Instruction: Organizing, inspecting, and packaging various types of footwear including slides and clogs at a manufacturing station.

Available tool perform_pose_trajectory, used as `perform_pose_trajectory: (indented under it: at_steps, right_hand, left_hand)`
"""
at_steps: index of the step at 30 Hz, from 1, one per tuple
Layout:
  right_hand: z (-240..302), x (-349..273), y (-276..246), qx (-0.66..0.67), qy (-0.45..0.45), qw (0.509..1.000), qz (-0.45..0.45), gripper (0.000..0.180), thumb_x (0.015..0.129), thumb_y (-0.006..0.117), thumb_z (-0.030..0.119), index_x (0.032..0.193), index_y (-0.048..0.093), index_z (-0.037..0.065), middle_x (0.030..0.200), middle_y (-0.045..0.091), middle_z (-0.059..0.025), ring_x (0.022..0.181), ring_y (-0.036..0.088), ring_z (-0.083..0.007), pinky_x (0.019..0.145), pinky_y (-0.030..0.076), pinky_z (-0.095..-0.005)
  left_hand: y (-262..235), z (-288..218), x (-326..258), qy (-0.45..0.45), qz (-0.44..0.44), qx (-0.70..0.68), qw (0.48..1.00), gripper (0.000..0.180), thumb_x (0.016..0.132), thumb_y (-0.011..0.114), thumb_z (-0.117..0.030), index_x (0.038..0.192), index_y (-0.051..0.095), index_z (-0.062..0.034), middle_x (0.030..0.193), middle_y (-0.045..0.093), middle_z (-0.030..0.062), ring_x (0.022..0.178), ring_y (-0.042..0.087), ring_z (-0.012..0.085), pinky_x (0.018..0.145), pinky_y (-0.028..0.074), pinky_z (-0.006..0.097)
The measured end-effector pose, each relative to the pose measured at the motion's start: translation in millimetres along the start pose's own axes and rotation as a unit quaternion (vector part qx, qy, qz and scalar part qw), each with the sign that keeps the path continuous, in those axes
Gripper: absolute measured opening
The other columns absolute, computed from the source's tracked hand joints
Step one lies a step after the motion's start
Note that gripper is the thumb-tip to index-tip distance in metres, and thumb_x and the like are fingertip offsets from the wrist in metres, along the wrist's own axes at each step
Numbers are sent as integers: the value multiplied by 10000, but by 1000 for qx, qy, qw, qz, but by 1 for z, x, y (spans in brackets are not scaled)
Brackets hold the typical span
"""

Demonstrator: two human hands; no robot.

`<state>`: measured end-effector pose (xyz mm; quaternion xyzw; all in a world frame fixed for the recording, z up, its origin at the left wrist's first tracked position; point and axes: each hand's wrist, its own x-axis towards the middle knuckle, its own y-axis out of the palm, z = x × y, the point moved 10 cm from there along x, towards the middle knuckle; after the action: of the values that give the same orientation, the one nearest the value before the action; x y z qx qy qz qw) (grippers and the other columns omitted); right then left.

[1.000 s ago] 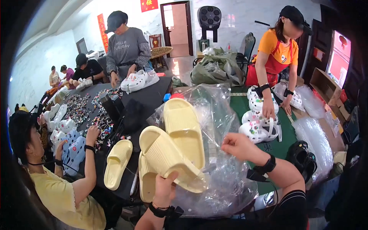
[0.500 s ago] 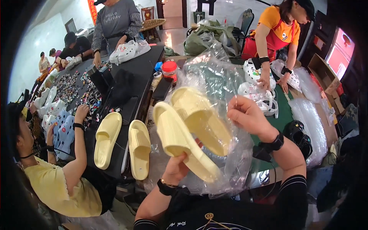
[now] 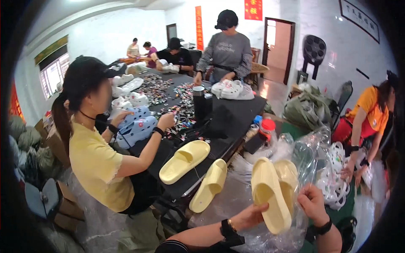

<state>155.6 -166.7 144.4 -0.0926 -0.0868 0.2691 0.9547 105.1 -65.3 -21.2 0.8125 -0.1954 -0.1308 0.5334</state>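
My left hand (image 3: 248, 216) grips a pale yellow slide sandal (image 3: 271, 198) by its lower side, sole partly toward me and tilted upright. A second yellow slide sandal (image 3: 288, 176) stands right behind it, seen through a clear plastic bag (image 3: 301, 223). My right hand (image 3: 314, 203) is closed in a pinch on the bag's film, just right of the sandals. Two more matching items, a left yellow sandal (image 3: 184, 162) and a right yellow sandal (image 3: 209, 185), lie on the black table's near corner.
The black table (image 3: 236, 116) holds small colourful charms (image 3: 175, 114) and a dark cup (image 3: 199, 99). A red-lidded jar (image 3: 267, 128) stands by its edge. At left a co-worker in yellow (image 3: 95, 164) handles blue clogs (image 3: 134, 126); at right another in orange (image 3: 367, 109) handles white clogs (image 3: 335, 181).
The view has swung left and up, so my hands and the sandals now sit lower right. My left hand still holds the sandal; my right hand stays pinched at the plastic.
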Motion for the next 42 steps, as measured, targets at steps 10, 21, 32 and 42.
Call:
perform_pose_trajectory:
  at_steps: [10, 21, 32, 42]
  right_hand:
    - [6, 1, -44, -214, -33, 972, -86, 101, 794, 595, -31, 756, 519, 24, 617, 525, 2, 538, 492, -57, 499, 392, -219]
    - [-32, -30, -116, -296, 17, 944, -146, 147, 848, 588, 76, 740, 504, 24, 579, 487, 5, 477, 444, -70, 410, 313, -251]
    - [-83, -37, -77, -248, 233, 937, 76, 276, 885, 636, 260, 1012, 638, 15, 705, 604, -23, 633, 537, -93, 575, 442, -264]
    - [47, 31, -147, 50, -18, 968, -246, 219, 950, 559, 249, 807, 551, 83, 642, 487, 41, 485, 438, -45, 437, 332, -199]
  left_hand:
    - [-21, -40, -12, 51, -117, 73, 989, 552, 883, 686, -230, 1359, 447, -87, 1237, 597, 27, 1132, 587, 156, 973, 475, 326]
    - [-18, -76, -53, 48, -127, 171, 976, 314, 840, 667, -31, 1146, 620, 21, 1068, 671, 91, 952, 653, 172, 856, 530, 331]
    - [-72, -79, -109, 44, -267, 170, 948, 462, 849, 645, -52, 1282, 503, 23, 1196, 610, 95, 1070, 609, 211, 910, 501, 343]
    - [-91, -66, -133, 21, -307, 191, 932, 425, 840, 655, -44, 1244, 535, 12, 1142, 633, 93, 1007, 634, 204, 864, 528, 333]
